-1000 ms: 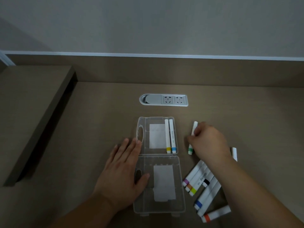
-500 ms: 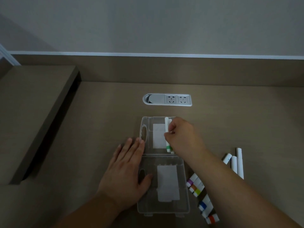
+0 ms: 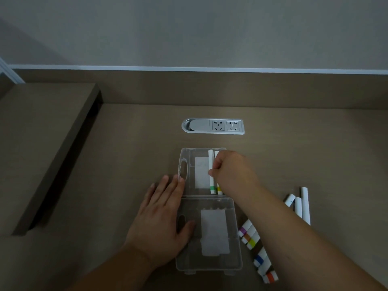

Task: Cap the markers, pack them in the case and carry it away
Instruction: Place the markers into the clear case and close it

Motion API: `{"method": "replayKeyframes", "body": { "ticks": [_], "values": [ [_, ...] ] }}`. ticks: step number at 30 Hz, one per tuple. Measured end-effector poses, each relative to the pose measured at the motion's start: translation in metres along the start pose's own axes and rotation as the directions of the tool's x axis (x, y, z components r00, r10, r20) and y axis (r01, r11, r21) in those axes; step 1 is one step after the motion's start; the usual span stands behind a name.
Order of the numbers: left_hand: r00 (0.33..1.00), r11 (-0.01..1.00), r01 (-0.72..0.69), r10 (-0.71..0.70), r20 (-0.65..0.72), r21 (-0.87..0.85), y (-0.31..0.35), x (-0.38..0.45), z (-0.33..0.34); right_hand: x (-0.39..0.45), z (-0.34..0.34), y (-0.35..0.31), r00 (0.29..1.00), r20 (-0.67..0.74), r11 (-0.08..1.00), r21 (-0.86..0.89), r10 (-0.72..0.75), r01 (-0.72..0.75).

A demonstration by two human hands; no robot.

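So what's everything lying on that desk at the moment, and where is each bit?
Clear plastic hinged case: one, see-through, open flat at the desk's middle, a white label in each half.
Green-banded white marker: one, in the far half, leftmost there, pinched by the right hand.
Yellow-banded white marker: one, just right of the green one, mostly hidden by the hand.
Loose white markers with coloured bands: several (purple, orange, yellow, blue, red seen), on the desk right of the case, partly under the forearm.
Plain white pieces: three, far right.
Silver socket panel: one, set into the brown desk.
Left hand: flat on the case's left edge.
Right hand: over the far half.
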State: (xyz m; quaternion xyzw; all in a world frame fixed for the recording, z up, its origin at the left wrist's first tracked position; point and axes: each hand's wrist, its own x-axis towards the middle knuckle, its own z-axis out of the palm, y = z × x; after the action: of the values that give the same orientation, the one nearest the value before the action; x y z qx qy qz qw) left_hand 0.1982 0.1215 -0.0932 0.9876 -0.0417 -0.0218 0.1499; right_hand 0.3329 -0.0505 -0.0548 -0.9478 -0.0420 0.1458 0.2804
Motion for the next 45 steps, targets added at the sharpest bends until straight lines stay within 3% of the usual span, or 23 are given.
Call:
{"method": "replayKeyframes", "body": {
  "ticks": [10, 18, 24, 32, 45],
  "values": [
    [1.000, 1.000, -0.006, 0.006, -0.011, 0.004, 0.000, 0.001, 0.001, 0.001, 0.005, -0.002, 0.999, -0.025, 0.997, -0.070, 0.024, -0.026],
    [1.000, 1.000, -0.004, 0.004, -0.007, 0.019, -0.001, 0.000, 0.002, -0.003, 0.010, -0.005, 0.997, -0.073, 0.974, -0.224, -0.041, 0.024],
    [1.000, 1.000, -0.003, 0.003, 0.000, 0.010, -0.001, 0.001, 0.002, -0.032, -0.014, 0.027, 0.990, -0.135, 0.997, 0.065, 0.046, -0.037],
    [1.000, 1.000, 0.013, -0.013, 0.012, 0.012, -0.001, 0.000, 0.003, -0.079, -0.076, 0.107, 0.939, -0.149, 0.951, 0.067, 0.309, -0.302],
    [1.000, 1.000, 0.013, -0.013, 0.013, 0.010, -0.001, 0.000, 0.005, -0.106, -0.071, 0.133, 0.912, -0.138, 0.918, 0.154, 0.386, -0.365]
  ]
}}
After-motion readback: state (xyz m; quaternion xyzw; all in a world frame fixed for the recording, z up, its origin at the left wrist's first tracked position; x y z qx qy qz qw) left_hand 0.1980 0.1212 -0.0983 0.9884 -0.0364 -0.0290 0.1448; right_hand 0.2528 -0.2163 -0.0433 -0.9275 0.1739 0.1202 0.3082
